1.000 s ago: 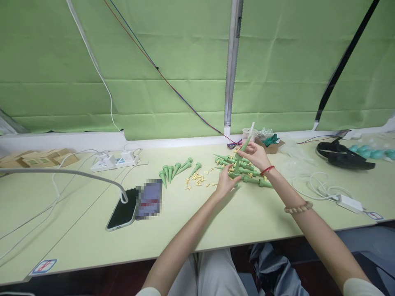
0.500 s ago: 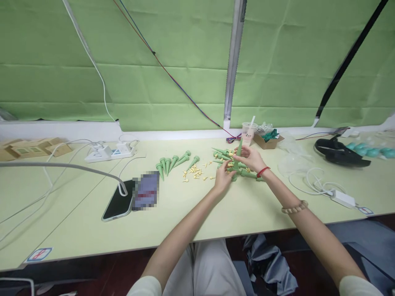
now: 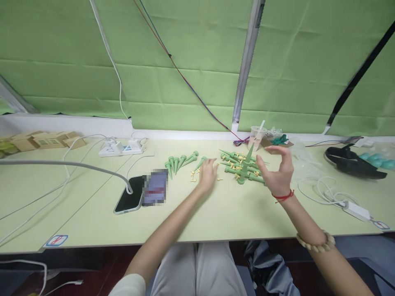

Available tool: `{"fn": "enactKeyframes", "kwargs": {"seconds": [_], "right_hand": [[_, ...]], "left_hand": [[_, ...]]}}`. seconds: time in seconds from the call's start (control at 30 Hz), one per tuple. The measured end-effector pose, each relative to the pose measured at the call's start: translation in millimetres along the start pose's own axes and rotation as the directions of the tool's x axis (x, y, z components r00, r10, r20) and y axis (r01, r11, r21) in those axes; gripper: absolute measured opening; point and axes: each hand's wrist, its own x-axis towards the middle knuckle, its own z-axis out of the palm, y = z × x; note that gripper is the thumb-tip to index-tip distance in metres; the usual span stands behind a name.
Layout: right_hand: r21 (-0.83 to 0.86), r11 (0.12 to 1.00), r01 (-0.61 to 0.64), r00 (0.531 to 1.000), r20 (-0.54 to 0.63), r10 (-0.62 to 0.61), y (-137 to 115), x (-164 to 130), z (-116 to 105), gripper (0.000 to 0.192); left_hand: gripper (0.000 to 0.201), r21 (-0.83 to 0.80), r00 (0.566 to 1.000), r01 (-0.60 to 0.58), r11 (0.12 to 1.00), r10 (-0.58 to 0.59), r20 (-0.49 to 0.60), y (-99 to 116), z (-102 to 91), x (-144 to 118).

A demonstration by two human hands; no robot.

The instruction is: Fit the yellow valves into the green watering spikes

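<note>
Item: green cone spike (image 3: 247,164), upright, unheld. My right hand (image 3: 277,170) open beside it; left hand (image 3: 207,174) empty over yellow pegs (image 3: 194,176). I pinch one peg cleanly.

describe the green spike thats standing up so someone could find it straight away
On the pale green table, look right of centre at the heap of green spikes in front of the plastic cup. At its near edge, just left of the open right hand, stands the upright spike. It alone points up; its neighbours lie flat.
</note>
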Motion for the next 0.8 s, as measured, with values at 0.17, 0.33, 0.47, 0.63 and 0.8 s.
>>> {"fn": "enactKeyframes", "kwargs": {"seconds": [0.17,0.33,0.47,0.63,0.8], "right_hand": [[0.061,0.981,0.187,0.925,0.326,-0.196,-22,-23,16,0.006],[-0.01,0.999,0.03,0.991,0.132,-0.028,-9,-32,27,0.014],[-0.033,0.976,-0.213,0.973,-0.103,0.209,14,-32,21,0.044],[0.002,0.974,-0.227,0.967,0.116,0.225,15,-43,20,0.017],[-0.096,0.983,-0.156,0.615,0.769,0.173,-5,-64,55,0.018]], "left_hand": [[0.017,0.107,0.977,0.21,0.972,-0.212,0.002,-55,-13.2,34],[0.006,0.068,0.955,0.287,0.955,-0.291,0.05,-72,-12.5,46],[0.014,-0.051,0.963,0.267,0.962,-0.268,-0.007,-65,-24.8,42],[0.026,-0.375,0.979,0.163,0.913,-0.196,-0.051,-54,-48.5,15],[0.035,-0.643,0.974,0.184,0.744,-0.224,0.02,-53,-70.2,-24]]}}
